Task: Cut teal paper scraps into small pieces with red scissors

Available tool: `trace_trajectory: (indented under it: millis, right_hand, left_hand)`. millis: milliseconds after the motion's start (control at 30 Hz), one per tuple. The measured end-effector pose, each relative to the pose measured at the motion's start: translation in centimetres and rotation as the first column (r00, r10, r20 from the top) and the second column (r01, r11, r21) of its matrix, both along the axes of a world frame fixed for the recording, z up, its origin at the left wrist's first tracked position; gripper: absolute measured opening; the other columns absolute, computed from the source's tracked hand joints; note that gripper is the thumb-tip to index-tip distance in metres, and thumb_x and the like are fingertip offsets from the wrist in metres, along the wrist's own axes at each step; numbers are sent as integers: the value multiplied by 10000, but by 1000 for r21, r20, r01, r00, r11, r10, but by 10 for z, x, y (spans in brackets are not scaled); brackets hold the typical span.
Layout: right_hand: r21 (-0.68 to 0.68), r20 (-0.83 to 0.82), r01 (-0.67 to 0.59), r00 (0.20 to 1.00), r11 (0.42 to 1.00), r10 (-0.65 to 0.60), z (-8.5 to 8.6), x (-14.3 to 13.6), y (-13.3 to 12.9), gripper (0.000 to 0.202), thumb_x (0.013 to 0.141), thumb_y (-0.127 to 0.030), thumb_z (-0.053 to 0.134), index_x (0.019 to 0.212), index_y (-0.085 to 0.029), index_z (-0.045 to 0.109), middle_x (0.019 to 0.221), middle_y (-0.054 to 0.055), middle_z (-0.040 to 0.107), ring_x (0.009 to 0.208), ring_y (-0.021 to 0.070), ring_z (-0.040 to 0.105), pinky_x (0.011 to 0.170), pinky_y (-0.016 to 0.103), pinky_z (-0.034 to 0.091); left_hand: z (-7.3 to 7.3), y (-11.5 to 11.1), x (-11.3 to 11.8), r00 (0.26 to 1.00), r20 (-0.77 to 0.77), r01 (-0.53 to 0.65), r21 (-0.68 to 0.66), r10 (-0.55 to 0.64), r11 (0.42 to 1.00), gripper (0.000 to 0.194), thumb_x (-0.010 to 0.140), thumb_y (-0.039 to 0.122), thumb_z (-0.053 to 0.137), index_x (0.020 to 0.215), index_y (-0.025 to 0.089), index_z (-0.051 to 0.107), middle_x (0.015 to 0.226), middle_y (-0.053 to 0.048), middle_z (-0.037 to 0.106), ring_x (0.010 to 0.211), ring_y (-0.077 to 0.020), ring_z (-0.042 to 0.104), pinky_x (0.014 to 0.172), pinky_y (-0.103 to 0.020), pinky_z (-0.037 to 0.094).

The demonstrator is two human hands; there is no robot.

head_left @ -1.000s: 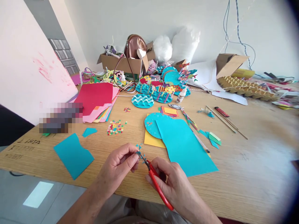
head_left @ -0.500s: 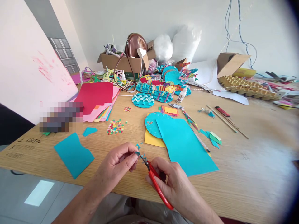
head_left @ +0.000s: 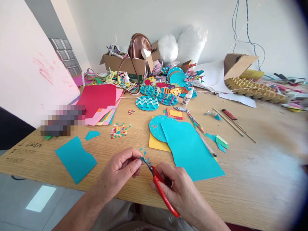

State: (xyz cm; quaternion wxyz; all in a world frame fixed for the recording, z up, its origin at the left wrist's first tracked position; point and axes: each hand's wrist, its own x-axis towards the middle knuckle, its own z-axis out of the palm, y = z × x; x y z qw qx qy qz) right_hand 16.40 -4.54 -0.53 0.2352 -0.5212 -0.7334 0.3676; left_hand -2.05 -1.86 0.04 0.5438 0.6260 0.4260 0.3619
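Observation:
My left hand (head_left: 126, 165) pinches a tiny piece of blue paper (head_left: 141, 158) between thumb and fingertips; most of it is hidden. Red-handled scissors (head_left: 163, 195) are gripped in my right hand (head_left: 175, 183), their blades pointing up and left to the pinched paper. Small blue snippets (head_left: 145, 152) lie on the table just beyond the blades. A large blue sheet (head_left: 192, 154) rests right of my hands, overlapping a blue disc (head_left: 158, 128) and a yellow sheet (head_left: 157, 142). Left of my hands is a smaller blue sheet (head_left: 75, 160) with one curved edge.
Colored paper dots (head_left: 119, 131) lie in a heap behind my left hand. A stack of colored sheets (head_left: 98, 101) is at the back left. Glue bottles (head_left: 187, 97), wavy blue fish models (head_left: 147, 104), wooden sticks (head_left: 228, 122) and a cardboard box (head_left: 125, 65) stand or lie farther back.
Both hands stay in nearly the same place. The scissor blades look a little more closed on the paper, and the blue snippets on the table look slightly rearranged.

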Motion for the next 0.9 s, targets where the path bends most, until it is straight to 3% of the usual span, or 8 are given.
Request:
trace_trajectory:
  millis: [900]
  right_hand:
    - [-17, -27, 0, 1000, 1000, 0, 1, 1, -1, 282, 808, -277, 525, 600, -212, 347, 521, -74, 352, 487, 88, 301, 455, 220, 218]
  left_hand:
    - [-2, 1, 0, 997, 39, -70, 8, 70, 998, 184, 856, 266, 475, 703, 188, 541, 576, 39, 485, 562, -111, 456, 544, -224, 377]
